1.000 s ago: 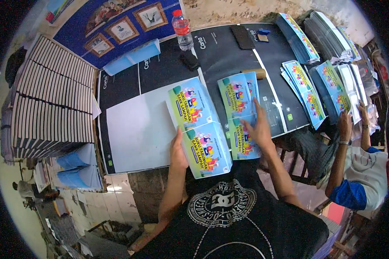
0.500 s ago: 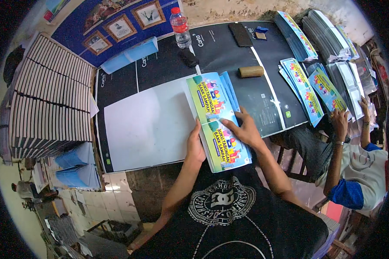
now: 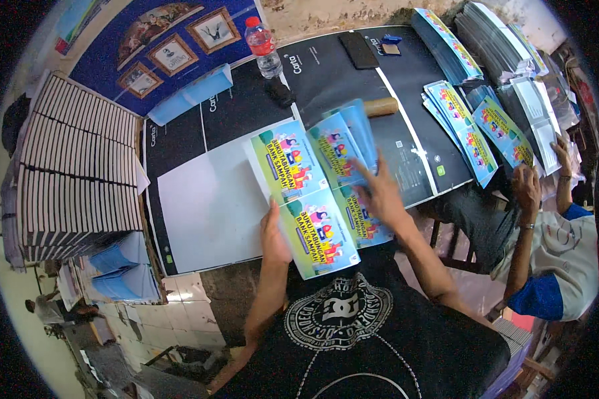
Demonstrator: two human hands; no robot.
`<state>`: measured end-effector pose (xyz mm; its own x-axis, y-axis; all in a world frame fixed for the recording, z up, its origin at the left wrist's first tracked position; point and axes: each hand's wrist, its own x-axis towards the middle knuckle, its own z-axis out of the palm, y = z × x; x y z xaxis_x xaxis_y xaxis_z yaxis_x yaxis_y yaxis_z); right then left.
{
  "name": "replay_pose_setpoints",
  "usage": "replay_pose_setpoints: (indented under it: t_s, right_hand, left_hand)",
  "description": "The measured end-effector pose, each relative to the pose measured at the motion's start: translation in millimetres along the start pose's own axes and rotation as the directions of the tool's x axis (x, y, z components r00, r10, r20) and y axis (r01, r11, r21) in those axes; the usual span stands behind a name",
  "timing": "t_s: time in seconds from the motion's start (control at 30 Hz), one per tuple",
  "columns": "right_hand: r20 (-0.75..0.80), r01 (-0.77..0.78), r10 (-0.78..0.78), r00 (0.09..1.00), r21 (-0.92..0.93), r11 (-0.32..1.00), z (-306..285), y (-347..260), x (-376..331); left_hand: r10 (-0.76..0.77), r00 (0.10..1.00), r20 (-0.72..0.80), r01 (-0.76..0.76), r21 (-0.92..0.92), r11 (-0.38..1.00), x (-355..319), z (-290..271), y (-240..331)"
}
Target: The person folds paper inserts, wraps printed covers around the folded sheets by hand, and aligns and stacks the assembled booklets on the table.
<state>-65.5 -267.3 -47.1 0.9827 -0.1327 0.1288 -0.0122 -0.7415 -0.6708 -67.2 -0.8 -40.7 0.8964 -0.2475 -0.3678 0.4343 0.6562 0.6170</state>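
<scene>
My left hand is closed on the left edge of a printed booklet cover sheet, which carries two colourful cartoon panels in green, yellow and blue. Just right of it, more matching cover sheets show, partly overlapped by the first and smeared by motion. Over these right-hand sheets lies my right hand, its fingers spread and slightly blurred, touching their printed face. Both groups of sheets extend past the table's near edge toward my black shirt. A pale blank board lies to the left.
Tall stacks of bound pages stand at the left. A water bottle, a dark block and a brown cylinder sit farther back. More covers and paper piles are at right, where a co-worker's hands handle sheets.
My left hand has moved left with the front cover sheet, exposing similar sheets on the right. My right hand has spread its fingers over those. The whole view has shifted slightly.
</scene>
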Motion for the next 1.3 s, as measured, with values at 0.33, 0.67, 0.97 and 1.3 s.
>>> replay_pose_setpoints:
  t_s: [0.33, 0.67, 0.97, 1.3]
  right_hand:
    - [0.253, -0.221, 0.129, 0.959, 0.379, 0.899, -10.6, -27.2, 10.7]
    - [0.427, -0.353, 0.118, 0.896, 0.527, 0.773, -8.9, 11.3, 19.0]
    - [0.217, 0.086, -0.158, 0.963, 0.309, 0.947, 18.6, -1.1, -0.4]
    - [0.427, -0.431, 0.168, 0.889, 0.653, 0.622, 11.1, -23.1, 7.1]
  left_hand:
    - [-0.050, 0.999, 0.005, 0.050, -0.022, 0.999, 33.4, 34.4, -36.4]
    - [0.069, 0.997, -0.045, -0.060, 0.175, 0.983, 11.7, 30.7, -10.1]
    - [0.034, 0.990, -0.140, -0.027, 0.051, 0.998, 1.2, 30.1, -13.5]
    - [-0.008, 1.000, -0.005, 0.009, 0.038, 0.999, 28.1, 32.6, -37.1]
